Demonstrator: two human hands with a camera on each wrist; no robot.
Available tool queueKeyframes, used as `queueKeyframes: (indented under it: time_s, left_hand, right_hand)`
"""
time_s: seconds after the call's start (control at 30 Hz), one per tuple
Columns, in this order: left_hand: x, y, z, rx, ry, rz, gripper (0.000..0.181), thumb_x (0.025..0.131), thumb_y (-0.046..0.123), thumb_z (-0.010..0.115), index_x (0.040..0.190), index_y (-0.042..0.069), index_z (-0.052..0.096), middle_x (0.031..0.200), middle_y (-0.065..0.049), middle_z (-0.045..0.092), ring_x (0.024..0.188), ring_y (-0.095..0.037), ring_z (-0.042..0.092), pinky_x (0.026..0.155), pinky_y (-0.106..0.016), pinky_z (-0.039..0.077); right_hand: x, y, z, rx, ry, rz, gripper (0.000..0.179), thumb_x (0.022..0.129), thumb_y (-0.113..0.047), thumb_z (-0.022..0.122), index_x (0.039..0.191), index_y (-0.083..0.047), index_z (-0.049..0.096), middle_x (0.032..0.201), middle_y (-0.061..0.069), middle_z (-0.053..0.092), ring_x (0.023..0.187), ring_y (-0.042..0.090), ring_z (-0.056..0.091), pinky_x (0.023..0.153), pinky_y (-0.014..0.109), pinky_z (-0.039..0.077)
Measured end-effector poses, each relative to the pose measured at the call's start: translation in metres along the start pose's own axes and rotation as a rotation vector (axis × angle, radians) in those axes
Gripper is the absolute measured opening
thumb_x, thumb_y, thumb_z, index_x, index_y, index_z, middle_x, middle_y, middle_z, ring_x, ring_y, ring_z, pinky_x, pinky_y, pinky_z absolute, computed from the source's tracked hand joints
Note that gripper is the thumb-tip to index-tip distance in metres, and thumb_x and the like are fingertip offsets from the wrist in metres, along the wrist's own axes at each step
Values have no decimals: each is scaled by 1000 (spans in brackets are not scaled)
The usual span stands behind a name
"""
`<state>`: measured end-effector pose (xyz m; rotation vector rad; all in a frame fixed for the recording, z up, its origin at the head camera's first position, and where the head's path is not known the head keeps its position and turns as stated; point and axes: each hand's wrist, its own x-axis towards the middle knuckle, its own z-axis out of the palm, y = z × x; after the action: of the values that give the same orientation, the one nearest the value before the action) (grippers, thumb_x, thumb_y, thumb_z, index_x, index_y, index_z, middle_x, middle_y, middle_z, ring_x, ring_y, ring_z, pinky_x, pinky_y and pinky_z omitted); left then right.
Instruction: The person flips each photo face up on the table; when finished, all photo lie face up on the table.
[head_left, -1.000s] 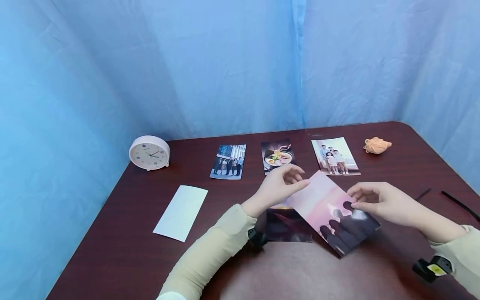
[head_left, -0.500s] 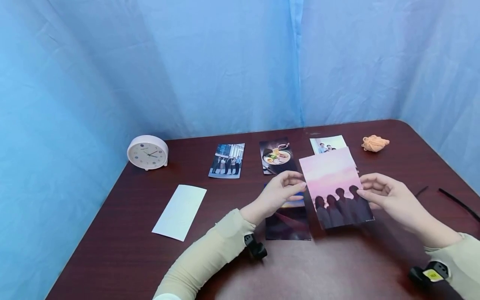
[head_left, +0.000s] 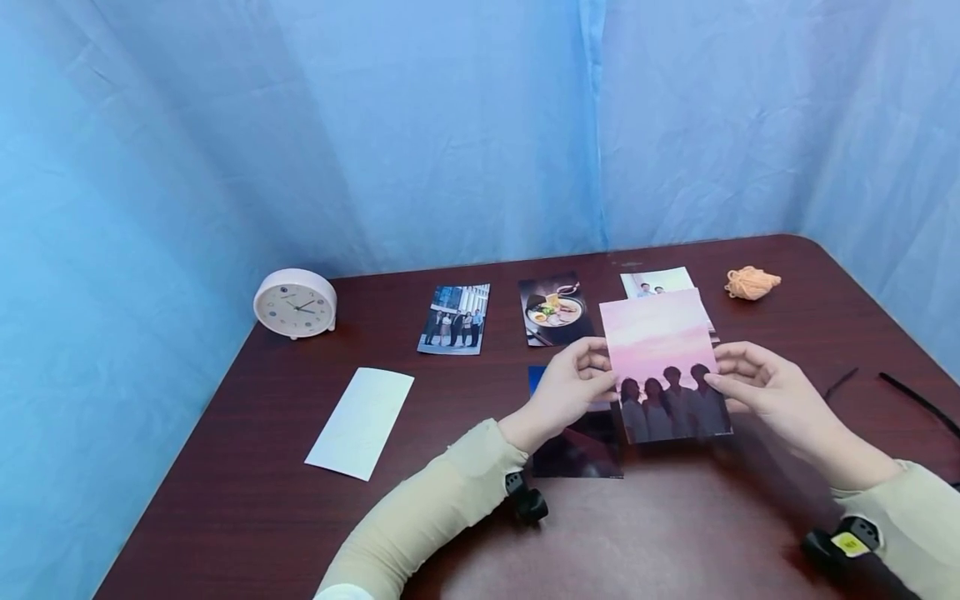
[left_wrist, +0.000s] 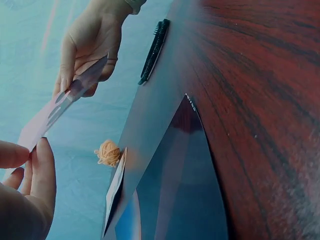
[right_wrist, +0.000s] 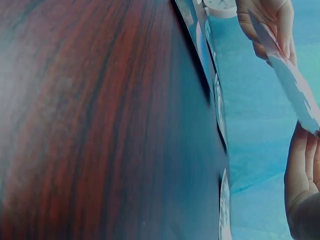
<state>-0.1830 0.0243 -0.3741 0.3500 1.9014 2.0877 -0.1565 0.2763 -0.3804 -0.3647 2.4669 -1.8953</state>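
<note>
A photo of dark silhouettes against a pink sky (head_left: pixel 663 354) is held up over the table, its picture side toward the head camera. My left hand (head_left: pixel 573 387) pinches its left edge between thumb and fingers. At the opposite edge, my right hand (head_left: pixel 768 392) pinches it the same way. In the left wrist view the photo (left_wrist: pixel 47 117) appears nearly edge-on, clear of the tabletop. Behind it, a family photo (head_left: pixel 660 279) is partly covered from sight. A dark photo with a blue top (head_left: pixel 577 454) lies on the table, partly hidden by my left hand.
Along the back lie a photo of an office group (head_left: pixel 453 319) and a ramen photo (head_left: pixel 555 310). A white clock (head_left: pixel 296 304) stands at the left, above a blank white card (head_left: pixel 362 423). Orange yarn (head_left: pixel 752 283) and a black strip (head_left: pixel 918 402) are on the right.
The silhouette photo has turned from a tilt to nearly upright and now overlaps the family photo in view. My left hand moved off its top corner and regripped the left edge.
</note>
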Motion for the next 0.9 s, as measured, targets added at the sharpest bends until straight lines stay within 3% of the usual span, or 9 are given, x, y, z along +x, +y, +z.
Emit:
queueKeyframes:
  time_s: [0.17,0.4,0.47,0.6,0.73,0.9]
  left_hand:
    - [1,2,4,-3,-10,18,39,89,-12,54,126,-6,48,84,-2,51,71,-8,56,72,-33,58]
    - [7,-3,15,6,-11,8,38,88,-11,55,125,-6,49,83,-4,52,68,-7,55,70,-33,58]
    - [10,-7,19,8,-16,-2,38,88,-12,55,125,-5,49,83,-3,52,68,-7,55,69,-32,58]
    - [16,-14,28,18,-14,-37,40,88,-12,55,127,-3,48,80,-1,50,65,-8,54,66,-31,58]
    - [22,-14,35,89,-33,-109,50,87,-11,57,134,0,42,78,-2,50,63,-13,56,64,-32,58]
    - [29,-14,43,185,-76,-157,63,85,-10,60,141,5,36,74,-5,52,61,-21,63,61,-31,58]
  right_hand:
    - [0,0,-9,-46,4,5,27,94,-4,56,109,-26,56,91,-17,62,80,-2,61,63,20,54]
    - [3,4,-20,105,12,-22,27,91,2,57,106,-20,61,88,-11,66,76,1,64,62,20,55]
    - [2,6,-23,104,22,-24,28,90,3,58,105,-20,61,87,-11,67,75,1,65,61,20,55]
    - [1,9,-28,7,40,6,28,90,1,59,104,-24,60,85,-14,66,73,-1,64,60,19,55]
    - [2,14,-33,-90,36,72,26,90,-4,61,102,-27,58,84,-19,64,72,-1,62,60,19,55]
    - [5,18,-36,-179,22,161,19,91,-11,62,108,-9,54,82,-21,62,72,-1,62,61,20,55]
